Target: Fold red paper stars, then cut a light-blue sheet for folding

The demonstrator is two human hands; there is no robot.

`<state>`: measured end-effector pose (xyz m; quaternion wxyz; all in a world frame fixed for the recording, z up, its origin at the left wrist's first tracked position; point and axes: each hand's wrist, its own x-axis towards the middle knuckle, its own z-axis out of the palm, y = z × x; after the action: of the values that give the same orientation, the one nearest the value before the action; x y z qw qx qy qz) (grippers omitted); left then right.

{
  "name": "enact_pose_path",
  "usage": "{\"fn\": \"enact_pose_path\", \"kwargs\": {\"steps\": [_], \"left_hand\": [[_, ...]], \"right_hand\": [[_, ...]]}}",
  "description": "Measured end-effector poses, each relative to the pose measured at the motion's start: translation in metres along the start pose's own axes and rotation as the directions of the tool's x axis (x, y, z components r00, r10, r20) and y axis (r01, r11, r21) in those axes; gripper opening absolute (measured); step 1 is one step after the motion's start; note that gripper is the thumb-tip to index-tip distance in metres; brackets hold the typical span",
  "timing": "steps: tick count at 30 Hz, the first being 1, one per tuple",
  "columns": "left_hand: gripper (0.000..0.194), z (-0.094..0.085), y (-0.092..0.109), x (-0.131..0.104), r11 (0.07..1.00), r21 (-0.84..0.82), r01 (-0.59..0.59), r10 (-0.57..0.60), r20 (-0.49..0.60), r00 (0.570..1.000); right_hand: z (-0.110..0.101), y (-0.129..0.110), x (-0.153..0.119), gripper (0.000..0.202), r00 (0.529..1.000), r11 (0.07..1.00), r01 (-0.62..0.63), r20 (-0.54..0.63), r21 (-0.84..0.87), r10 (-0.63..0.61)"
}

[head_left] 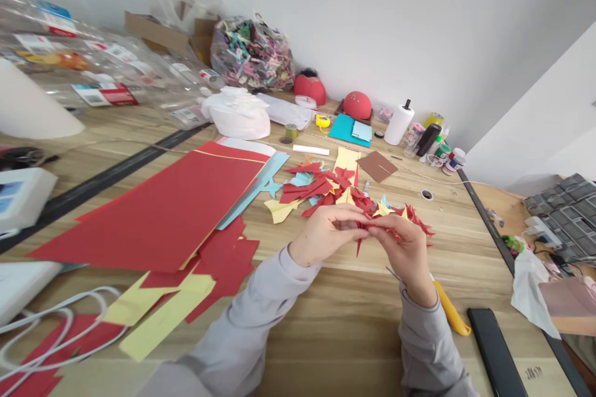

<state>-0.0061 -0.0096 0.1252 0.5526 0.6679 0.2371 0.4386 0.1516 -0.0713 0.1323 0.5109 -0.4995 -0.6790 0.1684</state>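
Both hands meet over the table's middle, pinching a small piece of folded red paper (358, 247) between the fingertips. My left hand (326, 232) holds it from the left, and my right hand (403, 245) grips it from the right. Much of the folded piece is hidden by the fingers. Just beyond the hands lies a pile of folded red paper pieces (311, 188), mixed with yellow and light blue ones. A light blue paper star (270, 188) sits at the pile's left edge. Below my right wrist is a tool with a yellow handle (451, 310).
Large red paper sheets (177, 205) and yellow strips (172, 316) cover the left side. A white cable (69, 316) coils at the lower left. Behind stand plastic bottles (107, 56), a bag of colourful bits (251, 53) and a white roll (399, 124). A black flat object (496, 353) lies right.
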Motion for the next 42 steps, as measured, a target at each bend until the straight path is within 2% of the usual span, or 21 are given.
{"fn": "enact_pose_path", "kwargs": {"steps": [4, 8, 11, 14, 17, 19, 20, 21, 23, 25, 27, 29, 32, 35, 37, 38, 40, 42], "left_hand": [[0.018, -0.004, 0.002, 0.001, 0.994, -0.1, 0.037, -0.031, 0.061, 0.998], [0.013, -0.004, 0.003, 0.0, 0.998, -0.05, 0.027, -0.023, 0.08, 0.997], [0.011, 0.001, 0.001, -0.003, 0.993, 0.085, -0.087, 0.086, 0.021, 0.996], [0.011, 0.007, -0.006, -0.008, 0.933, 0.264, -0.245, 0.264, -0.037, 0.964], [0.012, 0.013, -0.021, -0.018, 0.826, 0.435, -0.358, 0.399, -0.003, 0.917], [0.013, 0.017, -0.034, -0.029, 0.782, 0.49, -0.385, 0.421, 0.04, 0.906], [0.014, 0.019, -0.042, -0.034, 0.791, 0.491, -0.365, 0.402, 0.032, 0.915], [0.014, 0.021, -0.05, -0.04, 0.795, 0.487, -0.361, 0.406, 0.016, 0.914], [0.014, 0.025, -0.067, -0.05, 0.801, 0.49, -0.344, 0.399, -0.008, 0.917], [0.013, 0.03, -0.082, -0.058, 0.815, 0.49, -0.31, 0.39, -0.069, 0.918], [0.013, 0.035, -0.096, -0.062, 0.819, 0.503, -0.277, 0.389, -0.133, 0.911], [0.013, 0.039, -0.106, -0.063, 0.808, 0.527, -0.264, 0.407, -0.173, 0.897], [0.013, 0.041, -0.116, -0.064, 0.764, 0.585, -0.272, 0.459, -0.196, 0.867], [0.012, 0.039, -0.122, -0.064, 0.734, 0.619, -0.28, 0.497, -0.209, 0.842], [0.012, 0.036, -0.125, -0.063, 0.723, 0.627, -0.29, 0.519, -0.216, 0.827], [0.011, 0.034, -0.127, -0.062, 0.714, 0.634, -0.297, 0.534, -0.219, 0.817], [0.012, 0.032, -0.13, -0.06, 0.697, 0.65, -0.301, 0.553, -0.22, 0.804], [0.012, 0.03, -0.132, -0.058, 0.689, 0.665, -0.288, 0.549, -0.218, 0.807]], "right_hand": [[-0.003, 0.001, -0.001, 0.009, 0.998, 0.995, -0.039, 0.052, 0.094, 0.035], [-0.005, -0.005, -0.001, 0.011, 0.998, 0.999, 0.002, 0.067, 0.051, -0.005], [-0.004, -0.013, -0.002, 0.012, 0.996, 0.995, 0.082, 0.029, -0.065, -0.08], [-0.003, -0.017, -0.007, 0.013, 0.989, 0.979, 0.138, -0.038, -0.151, -0.145], [-0.01, -0.01, -0.018, 0.01, 0.986, 0.987, 0.027, -0.156, -0.157, -0.052], [-0.021, 0.002, -0.032, 0.008, 0.976, 0.986, -0.062, -0.215, -0.157, 0.027], [-0.028, 0.01, -0.041, 0.01, 0.977, 0.976, -0.116, -0.197, -0.183, 0.079], [-0.035, 0.019, -0.051, 0.011, 0.978, 0.955, -0.162, -0.166, -0.246, 0.123], [-0.049, 0.035, -0.073, 0.013, 0.973, 0.857, -0.218, -0.041, -0.466, 0.226], [-0.059, 0.048, -0.095, 0.019, 0.931, 0.68, -0.262, 0.007, -0.684, 0.365], [-0.063, 0.058, -0.115, 0.024, 0.867, 0.507, -0.279, 0.013, -0.816, 0.499], [-0.063, 0.065, -0.129, 0.027, 0.846, 0.433, -0.256, 0.017, -0.865, 0.533], [-0.059, 0.073, -0.138, 0.028, 0.833, 0.382, -0.206, 0.044, -0.901, 0.552], [-0.057, 0.077, -0.141, 0.031, 0.839, 0.393, -0.157, 0.087, -0.906, 0.537], [-0.056, 0.08, -0.141, 0.031, 0.85, 0.437, -0.156, 0.105, -0.886, 0.516], [-0.055, 0.082, -0.141, 0.03, 0.857, 0.485, -0.172, 0.112, -0.858, 0.502], [-0.051, 0.085, -0.141, 0.029, 0.876, 0.636, -0.23, 0.129, -0.737, 0.466], [-0.046, 0.089, -0.141, 0.031, 0.893, 0.801, -0.324, 0.117, -0.504, 0.435]]}}
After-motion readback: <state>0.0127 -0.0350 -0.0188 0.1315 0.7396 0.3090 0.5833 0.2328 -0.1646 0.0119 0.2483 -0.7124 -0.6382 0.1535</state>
